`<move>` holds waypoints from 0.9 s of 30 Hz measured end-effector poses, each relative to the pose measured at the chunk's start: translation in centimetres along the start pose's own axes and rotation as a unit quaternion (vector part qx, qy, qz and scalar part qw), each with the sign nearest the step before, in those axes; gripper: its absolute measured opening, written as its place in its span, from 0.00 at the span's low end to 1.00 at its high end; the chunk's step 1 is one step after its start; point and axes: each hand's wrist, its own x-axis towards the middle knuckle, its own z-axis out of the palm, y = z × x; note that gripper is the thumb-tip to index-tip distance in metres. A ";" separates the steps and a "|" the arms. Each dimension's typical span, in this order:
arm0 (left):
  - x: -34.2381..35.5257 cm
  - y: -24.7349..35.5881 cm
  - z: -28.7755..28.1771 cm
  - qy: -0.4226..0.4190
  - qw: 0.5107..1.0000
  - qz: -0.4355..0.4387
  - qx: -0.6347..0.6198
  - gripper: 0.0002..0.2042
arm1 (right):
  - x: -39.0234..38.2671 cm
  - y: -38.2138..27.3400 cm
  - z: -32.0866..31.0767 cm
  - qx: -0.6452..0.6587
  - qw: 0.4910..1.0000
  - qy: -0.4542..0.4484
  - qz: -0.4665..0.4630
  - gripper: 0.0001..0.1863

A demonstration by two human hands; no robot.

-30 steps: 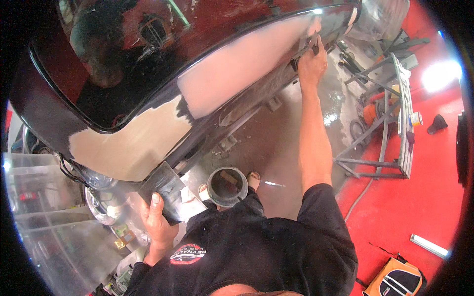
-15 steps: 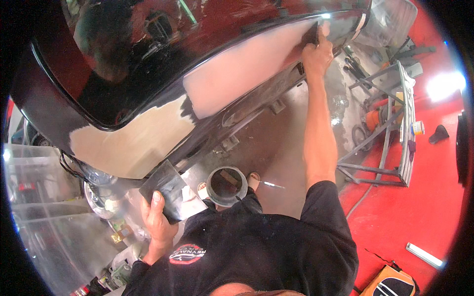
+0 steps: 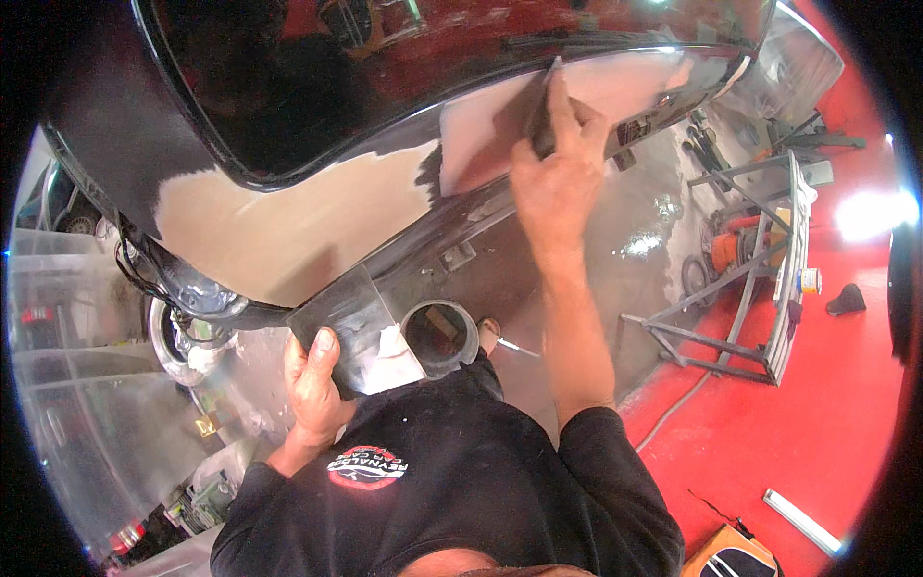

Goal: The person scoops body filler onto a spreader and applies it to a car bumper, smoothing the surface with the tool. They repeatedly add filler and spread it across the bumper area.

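Observation:
A glossy black car body panel (image 3: 385, 87) fills the top of the view, with large tan and pale pink filler patches (image 3: 288, 231) on its lower part. My right hand (image 3: 558, 173) reaches up and presses a thin dark spreader blade (image 3: 540, 111) against the pink patch. My left hand (image 3: 312, 385) is low, gripping a flat grey metal mixing board (image 3: 351, 322) that carries a dab of whitish filler (image 3: 394, 351). A round open can (image 3: 440, 335) stands on the floor just right of the board.
A grey metal frame stand (image 3: 750, 279) rests at the right on the red floor (image 3: 817, 423). Clear plastic sheeting (image 3: 87, 404) covers the left side. A car wheel (image 3: 178, 337) sits under the panel. An orange machine (image 3: 735, 250) stands behind the stand.
My right hand has swept the spreader leftward and down along the pink patch, coming closer to me. The left hand keeps hold of the board.

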 end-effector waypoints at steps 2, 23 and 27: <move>-0.1 0.3 -0.4 -0.003 1.000 -0.001 -0.014 0.18 | -1.1 -2.4 0.4 0.010 1.000 -0.021 -0.001 0.44; -0.6 0.2 -0.3 0.011 1.000 0.009 0.016 0.18 | 0.4 12.2 -4.4 -0.002 0.986 0.127 0.108 0.25; -1.3 -0.7 1.2 0.026 0.995 0.040 0.086 0.17 | 5.9 15.4 -4.1 -0.055 0.984 0.151 0.072 0.25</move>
